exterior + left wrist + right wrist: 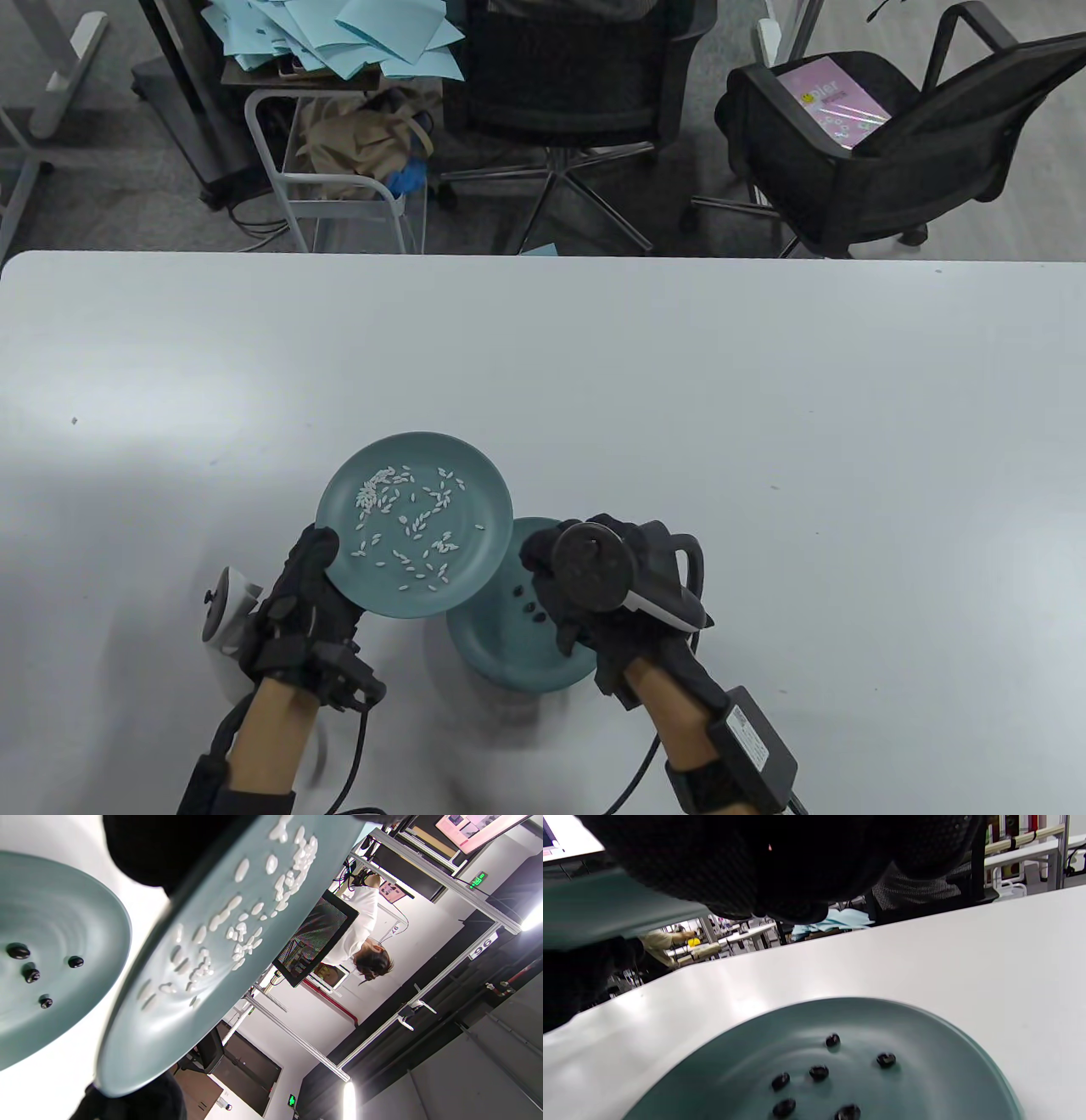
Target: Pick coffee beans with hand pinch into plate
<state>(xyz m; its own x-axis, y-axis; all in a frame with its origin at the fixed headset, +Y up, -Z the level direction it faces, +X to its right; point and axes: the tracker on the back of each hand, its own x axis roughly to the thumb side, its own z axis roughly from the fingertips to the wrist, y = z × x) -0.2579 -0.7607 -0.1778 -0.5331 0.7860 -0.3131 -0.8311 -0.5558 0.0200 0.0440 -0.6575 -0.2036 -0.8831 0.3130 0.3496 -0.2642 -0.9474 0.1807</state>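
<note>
My left hand [310, 586] grips the near-left rim of a teal plate [479, 497] scattered with white grains [407, 518] and holds it lifted. That plate overlaps a second teal plate [501, 654] resting on the table, which holds several dark coffee beans [528, 607]. My right hand [585, 586] hovers over the lower plate's right side, and the tracker hides its fingers. In the left wrist view the held plate [140, 1043] is tilted above the lower plate [63, 899] and its beans [32, 975]. In the right wrist view the beans [818, 1071] lie below the dark glove [780, 861].
The white table [764, 407] stretches wide beyond and beside the plates. A tiny speck [74, 419] lies at the far left. Office chairs [891, 153] and a cart with blue papers [339, 42] stand past the far edge.
</note>
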